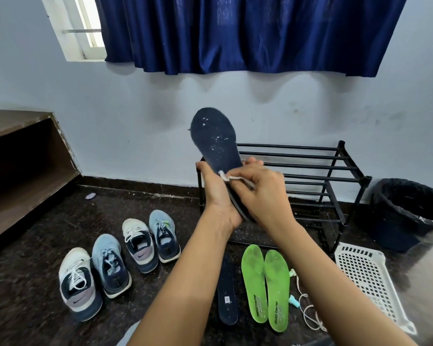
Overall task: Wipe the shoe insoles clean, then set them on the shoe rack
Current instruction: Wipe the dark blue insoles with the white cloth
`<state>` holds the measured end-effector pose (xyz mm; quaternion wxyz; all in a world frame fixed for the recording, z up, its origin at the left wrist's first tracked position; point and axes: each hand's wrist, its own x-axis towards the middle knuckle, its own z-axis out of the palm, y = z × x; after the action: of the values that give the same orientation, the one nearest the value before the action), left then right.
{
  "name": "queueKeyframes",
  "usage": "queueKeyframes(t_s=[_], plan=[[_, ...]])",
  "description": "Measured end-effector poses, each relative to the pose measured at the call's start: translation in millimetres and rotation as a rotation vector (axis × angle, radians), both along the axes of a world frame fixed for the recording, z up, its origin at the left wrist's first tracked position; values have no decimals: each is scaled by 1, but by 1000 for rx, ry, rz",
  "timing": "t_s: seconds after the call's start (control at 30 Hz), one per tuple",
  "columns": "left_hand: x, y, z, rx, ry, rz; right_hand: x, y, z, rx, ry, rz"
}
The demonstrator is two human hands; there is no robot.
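Observation:
My left hand [216,196] grips the heel end of a dark navy insole [214,138], held upright with its toe pointing up and white specks on its face. My right hand [258,189] pinches a small white cloth [229,178] against the insole's lower part. A second navy insole [226,299] lies on the dark floor below my arms. Two green insoles [254,280] [278,290] lie side by side to its right. The black metal shoe rack [318,171] stands against the wall behind my hands, with nothing visible on its bars.
Several sneakers [110,265] stand in pairs on the floor at the left. A white plastic basket [368,278] lies at the right, a black bin [410,211] beyond it. A white cord [308,310] trails beside the green insoles. A wooden shelf [23,166] fills the left.

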<state>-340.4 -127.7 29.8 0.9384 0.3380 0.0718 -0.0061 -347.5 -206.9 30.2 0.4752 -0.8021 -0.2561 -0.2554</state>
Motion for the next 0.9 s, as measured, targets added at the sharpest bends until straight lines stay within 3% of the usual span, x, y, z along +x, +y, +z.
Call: queueKeyframes(t_s=[0.1,0.3,0.6,0.8,0.9], plan=[[-3,-7,-2,36,31,-40,7,2,2,-16,-10,-50],[0,10,1,46,4,-87,-11,-7,-4,7,122,82],[-5,1,0,58,4,-104,3,5,1,17,0,-71],[5,20,3,5,-24,-38,-11,-4,-10,-24,151,85],[5,24,4,30,-45,-13,-11,-1,-15,-20,74,81]])
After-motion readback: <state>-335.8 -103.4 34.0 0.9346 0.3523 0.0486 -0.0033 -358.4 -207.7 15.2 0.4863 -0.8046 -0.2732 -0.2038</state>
